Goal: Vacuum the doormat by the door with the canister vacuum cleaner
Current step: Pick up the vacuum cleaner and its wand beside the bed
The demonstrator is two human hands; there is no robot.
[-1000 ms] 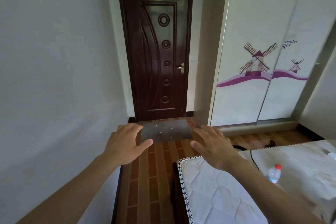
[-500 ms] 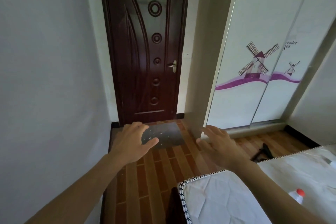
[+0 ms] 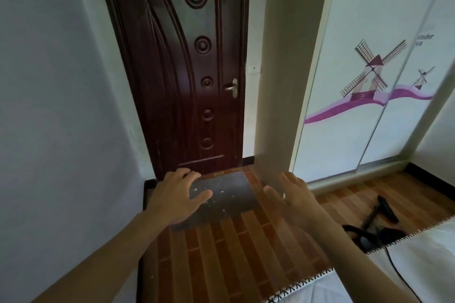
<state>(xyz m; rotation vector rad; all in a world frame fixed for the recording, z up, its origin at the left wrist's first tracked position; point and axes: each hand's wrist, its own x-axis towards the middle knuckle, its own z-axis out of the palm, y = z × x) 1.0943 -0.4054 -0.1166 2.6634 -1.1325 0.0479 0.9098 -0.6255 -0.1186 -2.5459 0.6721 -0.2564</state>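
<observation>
Bare floor [image 3: 221,253] stretches before the speckled doormat [image 3: 226,194] at the door [image 3: 182,69]; left hand [image 3: 177,194] and right hand [image 3: 293,197] reach out, fingers spread, holding nothing.

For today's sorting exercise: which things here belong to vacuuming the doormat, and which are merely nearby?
Belongs to the job:
doormat, speckled with crumbs
black vacuum cleaner, on the floor to the right
left hand and right hand, both empty

Merely nearby:
door
wardrobe
mattress
</observation>
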